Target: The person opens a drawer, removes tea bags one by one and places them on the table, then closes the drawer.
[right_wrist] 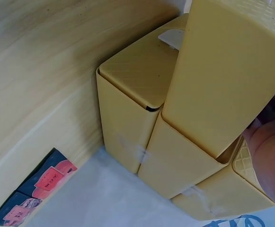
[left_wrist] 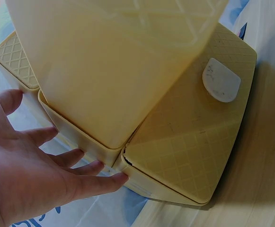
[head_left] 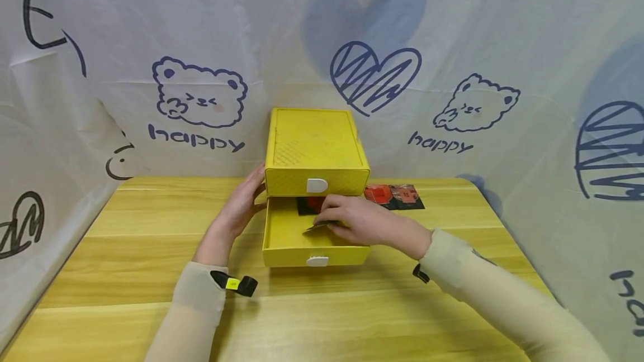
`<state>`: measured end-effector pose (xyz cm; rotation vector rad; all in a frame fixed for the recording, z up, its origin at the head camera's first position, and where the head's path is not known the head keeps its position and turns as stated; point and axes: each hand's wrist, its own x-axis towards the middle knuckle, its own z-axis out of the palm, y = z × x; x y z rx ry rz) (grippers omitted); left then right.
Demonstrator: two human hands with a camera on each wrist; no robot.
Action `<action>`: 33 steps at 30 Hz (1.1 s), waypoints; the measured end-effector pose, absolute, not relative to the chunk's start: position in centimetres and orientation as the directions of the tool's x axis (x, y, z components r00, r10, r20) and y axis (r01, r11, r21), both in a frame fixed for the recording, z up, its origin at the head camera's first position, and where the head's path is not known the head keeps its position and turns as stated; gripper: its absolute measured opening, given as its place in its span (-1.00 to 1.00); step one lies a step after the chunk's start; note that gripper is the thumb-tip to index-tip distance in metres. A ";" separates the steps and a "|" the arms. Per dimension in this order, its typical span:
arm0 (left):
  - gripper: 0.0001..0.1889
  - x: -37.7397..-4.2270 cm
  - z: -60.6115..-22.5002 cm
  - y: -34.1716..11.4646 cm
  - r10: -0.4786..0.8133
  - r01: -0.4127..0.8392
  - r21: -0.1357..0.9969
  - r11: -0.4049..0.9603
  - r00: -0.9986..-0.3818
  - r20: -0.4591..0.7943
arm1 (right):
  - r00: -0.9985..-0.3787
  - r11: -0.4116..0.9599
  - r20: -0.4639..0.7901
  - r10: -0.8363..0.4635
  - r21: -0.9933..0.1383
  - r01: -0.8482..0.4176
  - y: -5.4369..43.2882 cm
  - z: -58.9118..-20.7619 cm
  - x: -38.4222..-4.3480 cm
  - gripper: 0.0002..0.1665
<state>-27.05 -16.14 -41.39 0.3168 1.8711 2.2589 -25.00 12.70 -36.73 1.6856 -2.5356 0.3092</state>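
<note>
Right fingers: thumb and fingertips of the right hand [head_left: 354,219] pinch a thin dark card [head_left: 319,225], slightly tilted; whether its low edge touches the drawer floor, cannot tell.
Card's place: inside the yellow middle drawer [head_left: 289,257], within the rim.
Left fingers: left hand [head_left: 241,203] at 9 o'clock of the drawer unit [head_left: 314,136] – fingers spread, tips at its side wall, thumb highest, by the top tier.
Dark packet: red-marked packet [head_left: 308,206] at the drawer's rear, 11 o'clock of the card, partly under the top tier's front edge.
Drawer edges: front wall with white tab [head_left: 317,262] at 6 o'clock; left rim in plain sight, right rim partly behind the hand.
Room: drawer floor shows at 8 to 10 o'clock of the card; the top tier overhangs at 12 – knuckles just beside its lower edge.
Tabletop: wood tabletop [head_left: 151,250] runs from the drawer front to 6 o'clock; red-and-black packets [head_left: 394,196] lie flat at 2 o'clock of the drawer.
Backdrop: printed cloth [head_left: 282,27] hangs behind, at 12.
</note>
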 end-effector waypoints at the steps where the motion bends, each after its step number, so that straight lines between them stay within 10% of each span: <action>1: -0.36 -27.0 -41.4 -16.1 0.281 -0.010 0.983 -0.183 -0.959 0.043 | -0.386 0.368 0.192 -0.902 -0.125 -0.922 12.8 -36.8 -25.0 -0.72; 33: -0.35 -27.1 -41.4 -16.1 0.282 -0.009 0.985 -0.173 -0.958 0.041 | -0.260 0.236 0.647 -0.717 -0.126 -0.964 14.9 -38.6 -23.7 -0.56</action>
